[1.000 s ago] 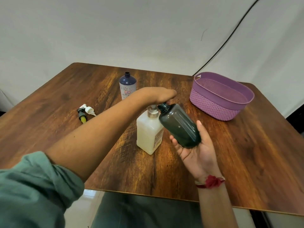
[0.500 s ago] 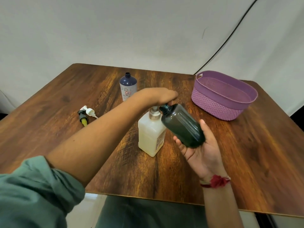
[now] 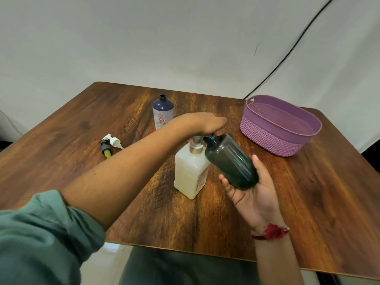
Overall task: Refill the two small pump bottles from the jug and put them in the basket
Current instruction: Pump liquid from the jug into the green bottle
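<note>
Item: 1 head view (wide-angle lens). Light: soft, even, moderately bright, falling from above. Shadows: faint and diffuse on the table [image 3: 329, 202], hard to separate from the dark wood grain. Glare: thin pale streaks down the dark bottle [image 3: 230, 161]; dull sheen across the wood; pale reflection on the floor tile [image 3: 109, 256] below the near edge. Focus: centre fairly sharp; sleeve [image 3: 41, 233] at lower left soft. Distortion: table edges bow toward the corners.

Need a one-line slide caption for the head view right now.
Left hand atop the jug pump, right hand holding the uncapped dark bottle tilted, mouth beside the pump.
</note>
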